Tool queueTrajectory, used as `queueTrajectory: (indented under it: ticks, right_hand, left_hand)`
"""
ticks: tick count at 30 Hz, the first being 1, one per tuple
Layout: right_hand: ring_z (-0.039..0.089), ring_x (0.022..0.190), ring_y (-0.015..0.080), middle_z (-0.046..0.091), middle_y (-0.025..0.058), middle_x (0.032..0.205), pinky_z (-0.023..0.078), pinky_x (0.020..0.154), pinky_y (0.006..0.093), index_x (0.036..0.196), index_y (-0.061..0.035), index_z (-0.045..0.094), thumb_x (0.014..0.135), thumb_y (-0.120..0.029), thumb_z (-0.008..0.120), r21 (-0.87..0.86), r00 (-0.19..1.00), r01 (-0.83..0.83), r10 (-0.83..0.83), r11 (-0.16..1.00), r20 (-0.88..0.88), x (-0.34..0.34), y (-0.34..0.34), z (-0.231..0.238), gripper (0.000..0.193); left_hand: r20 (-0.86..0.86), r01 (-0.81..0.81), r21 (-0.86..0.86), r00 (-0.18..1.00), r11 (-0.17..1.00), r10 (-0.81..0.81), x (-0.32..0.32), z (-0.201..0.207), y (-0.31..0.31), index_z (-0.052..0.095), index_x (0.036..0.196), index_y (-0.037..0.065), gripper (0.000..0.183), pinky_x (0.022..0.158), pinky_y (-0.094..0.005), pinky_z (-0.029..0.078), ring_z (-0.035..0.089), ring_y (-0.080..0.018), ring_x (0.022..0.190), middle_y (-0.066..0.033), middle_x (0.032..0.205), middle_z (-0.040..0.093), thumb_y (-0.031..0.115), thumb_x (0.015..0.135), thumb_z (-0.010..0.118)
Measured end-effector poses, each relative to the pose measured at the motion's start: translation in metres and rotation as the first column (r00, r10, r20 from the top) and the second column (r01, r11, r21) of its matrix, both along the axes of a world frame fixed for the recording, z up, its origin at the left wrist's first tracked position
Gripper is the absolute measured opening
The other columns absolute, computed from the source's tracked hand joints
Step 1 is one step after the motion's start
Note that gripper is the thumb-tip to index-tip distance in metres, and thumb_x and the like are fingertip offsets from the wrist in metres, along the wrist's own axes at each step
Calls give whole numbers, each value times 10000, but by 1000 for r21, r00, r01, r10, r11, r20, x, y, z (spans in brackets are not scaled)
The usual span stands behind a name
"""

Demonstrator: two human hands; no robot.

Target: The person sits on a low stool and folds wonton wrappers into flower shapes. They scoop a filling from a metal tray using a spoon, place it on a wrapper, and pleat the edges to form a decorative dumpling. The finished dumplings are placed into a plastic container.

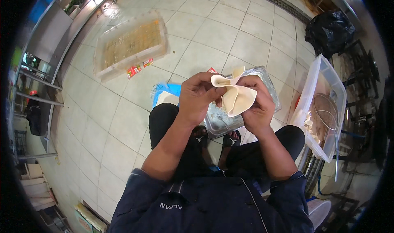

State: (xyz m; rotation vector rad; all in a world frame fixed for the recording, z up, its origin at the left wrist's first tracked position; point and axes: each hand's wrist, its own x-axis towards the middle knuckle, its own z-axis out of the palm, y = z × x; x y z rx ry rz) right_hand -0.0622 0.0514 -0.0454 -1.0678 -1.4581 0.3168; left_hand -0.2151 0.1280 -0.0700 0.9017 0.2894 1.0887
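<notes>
Pale, thin dough wrappers point(241, 101), folded and wavy, are held up between my two hands; I cannot tell whether it is one sheet or more. My left hand point(196, 94) pinches the wrapper's left edge between thumb and fingers. On the other side, my right hand point(261, 106) grips it, its fingers partly hidden behind the dough. Below both hands a shiny metal tray point(217, 126) lies on the floor by my feet, largely covered from view. Left of it, a pale flat stack point(167, 97) rests on a blue plastic bag point(172, 87) beside my knee.
A translucent plastic tub point(98, 60) with brownish contents stands far left on the tiles, red packets point(134, 71) beside it. At right, a white plastic bin point(298, 110) holds pale pieces and a round brown item. A black bag point(329, 32) sits behind it; metal shelving point(41, 99) lines the left.
</notes>
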Motion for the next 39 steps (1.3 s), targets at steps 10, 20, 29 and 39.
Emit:
queueTrajectory:
  ticks: [10,20,29,39]
  right_hand:
    - [649,954,237,649,119,1032,505,830,312,988,-31,687,692,58,744,-116,984,-176,178,978,4,4,-10,28,315]
    - [679,901,270,680,130,1000,532,784,328,973,-14,680,719,52,749,-125,977,-124,143,984,157,5,-15,37,271]
    - [681,883,301,677,157,971,540,766,348,987,6,664,720,46,756,-128,972,-77,103,989,212,4,-17,43,286]
    - [668,849,307,664,145,922,524,749,346,966,-1,650,773,-15,754,-281,970,1,67,960,233,1,-24,50,220]
  left_hand:
    - [-25,30,349,999,937,-22,-15,7,10,661,954,-1,335,807,-358,548,664,-230,892,-142,949,666,-19,676,845]
    - [-78,169,486,986,857,-150,-24,12,19,720,962,-25,225,863,-343,524,664,-232,957,-151,991,684,-55,746,775]
    - [-101,133,432,990,892,-98,-19,15,15,713,926,-21,222,821,-309,529,646,-206,915,-149,1006,642,12,730,813]
    - [-172,183,408,978,894,-122,-20,11,15,718,930,-24,211,817,-313,526,648,-209,921,-147,988,654,-4,736,799]
